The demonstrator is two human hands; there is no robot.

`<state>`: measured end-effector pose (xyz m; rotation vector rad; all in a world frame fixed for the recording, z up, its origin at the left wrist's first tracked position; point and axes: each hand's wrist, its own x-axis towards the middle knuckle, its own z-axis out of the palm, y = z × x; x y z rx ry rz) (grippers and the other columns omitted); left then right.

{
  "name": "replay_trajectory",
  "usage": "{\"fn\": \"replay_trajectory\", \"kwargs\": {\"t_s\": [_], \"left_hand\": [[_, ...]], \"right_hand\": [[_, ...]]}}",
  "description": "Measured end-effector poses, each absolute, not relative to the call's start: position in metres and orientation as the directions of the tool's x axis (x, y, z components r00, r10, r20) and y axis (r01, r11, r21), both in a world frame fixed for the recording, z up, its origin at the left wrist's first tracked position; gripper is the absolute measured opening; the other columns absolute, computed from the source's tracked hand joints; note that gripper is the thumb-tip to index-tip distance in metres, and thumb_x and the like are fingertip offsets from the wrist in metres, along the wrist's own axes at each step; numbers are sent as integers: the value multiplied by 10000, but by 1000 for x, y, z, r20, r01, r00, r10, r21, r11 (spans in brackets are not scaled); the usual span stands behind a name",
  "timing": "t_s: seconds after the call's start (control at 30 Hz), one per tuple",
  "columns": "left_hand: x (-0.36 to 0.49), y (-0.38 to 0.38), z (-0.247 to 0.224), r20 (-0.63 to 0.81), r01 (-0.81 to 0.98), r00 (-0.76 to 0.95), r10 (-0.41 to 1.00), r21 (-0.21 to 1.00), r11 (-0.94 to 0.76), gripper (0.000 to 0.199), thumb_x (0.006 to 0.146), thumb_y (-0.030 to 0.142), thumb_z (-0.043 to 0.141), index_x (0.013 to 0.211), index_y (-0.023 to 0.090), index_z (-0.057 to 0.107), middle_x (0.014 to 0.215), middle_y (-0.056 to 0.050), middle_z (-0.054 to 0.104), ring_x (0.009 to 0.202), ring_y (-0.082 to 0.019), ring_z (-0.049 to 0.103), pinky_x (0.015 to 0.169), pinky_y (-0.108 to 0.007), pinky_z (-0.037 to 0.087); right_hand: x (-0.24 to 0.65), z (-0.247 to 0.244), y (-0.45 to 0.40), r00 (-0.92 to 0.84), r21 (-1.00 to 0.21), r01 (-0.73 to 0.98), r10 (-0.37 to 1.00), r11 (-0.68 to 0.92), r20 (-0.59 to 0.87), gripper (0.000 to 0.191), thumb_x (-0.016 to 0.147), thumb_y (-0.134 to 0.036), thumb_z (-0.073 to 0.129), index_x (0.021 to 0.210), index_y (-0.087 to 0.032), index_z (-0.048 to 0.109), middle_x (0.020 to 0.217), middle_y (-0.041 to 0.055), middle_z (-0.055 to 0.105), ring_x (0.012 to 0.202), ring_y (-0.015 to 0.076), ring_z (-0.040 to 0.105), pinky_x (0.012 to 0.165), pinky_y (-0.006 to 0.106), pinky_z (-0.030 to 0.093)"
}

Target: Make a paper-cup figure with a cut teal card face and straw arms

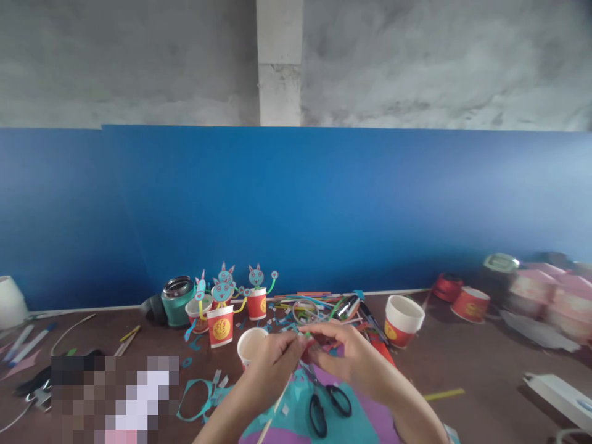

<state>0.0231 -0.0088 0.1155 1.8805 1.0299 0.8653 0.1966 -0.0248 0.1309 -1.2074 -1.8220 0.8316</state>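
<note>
My left hand [278, 357] and my right hand [343, 350] meet above the middle of the table, fingers closed together. Between the fingertips is something small with bits of red and green, too blurred to name. A thin pale stick [274, 412] slants down from under my left hand; whether it is held I cannot tell. Below my hands, black-handled scissors [319, 404] rest on teal paper [287, 425], their blades partly hidden. A white-rimmed paper cup [251, 343] stands just behind my left hand, which covers part of it.
Red paper cups with teal cat faces and bent arms [221, 325] stand at the back left, near a teal jar [178, 302]. Stacked cups [403, 320] stand to the right. Cut paper scraps [197, 398] and several pens and strips [345, 306] lie around.
</note>
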Motion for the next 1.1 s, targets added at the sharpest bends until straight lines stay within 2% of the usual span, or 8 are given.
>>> {"fn": "replay_trajectory", "kwargs": {"t_s": [0.13,0.27,0.33,0.47,0.67,0.73,0.87,1.1], "left_hand": [[21,-10,119,130,330,461,878,893,-305,447,893,451,376,592,161,534,484,73,299,462,-78,255,467,-222,216],[22,-14,121,71,361,487,871,891,-275,443,876,454,405,598,154,574,483,67,307,469,-82,273,456,-220,206],[25,-17,119,44,374,505,862,889,-265,427,868,446,421,614,152,597,493,62,320,482,-86,292,456,-217,211],[31,-20,113,15,410,534,845,870,-275,407,864,418,428,636,148,630,503,56,338,493,-89,317,461,-215,221],[39,-24,105,-80,496,585,807,823,-278,424,838,449,456,648,139,674,478,44,407,460,-93,367,447,-218,237],[41,-25,103,-89,504,582,808,819,-274,414,836,440,460,646,142,675,481,41,423,458,-93,378,449,-218,243],[42,-24,100,-39,471,548,835,840,-270,392,853,412,439,659,154,662,482,50,390,471,-93,363,463,-217,243],[41,-20,95,12,337,528,849,915,-222,242,848,406,472,813,181,554,521,78,343,482,-91,305,447,-217,204]], "right_hand": [[202,134,-26,-281,-920,331,953,211,117,391,730,-174,556,1092,-255,679,932,25,692,749,162,611,652,266,492],[201,134,-24,-274,-960,241,959,145,76,340,803,-251,513,1107,-255,665,893,18,681,773,156,592,662,258,475],[199,132,-21,-275,-979,168,959,120,70,337,800,-297,555,1121,-252,650,882,12,676,758,145,587,654,248,462],[192,125,-14,-225,-999,34,974,34,26,350,692,-325,701,1018,-199,680,669,-20,640,595,109,554,558,218,419],[186,126,-11,-44,-972,-235,999,-28,-18,405,638,-434,753,923,-156,675,689,30,697,574,132,599,542,232,435],[185,129,-13,-36,-964,-262,999,-46,-37,400,652,-442,743,918,-152,668,694,39,707,573,140,606,533,237,437],[185,134,-15,-20,-971,-241,1000,-5,-1,407,672,-408,735,991,-168,656,767,49,730,705,174,649,578,236,437],[185,135,-20,-40,-969,-232,995,82,93,399,675,-372,748,1013,-186,647,825,38,716,810,181,644,688,254,437]]}}
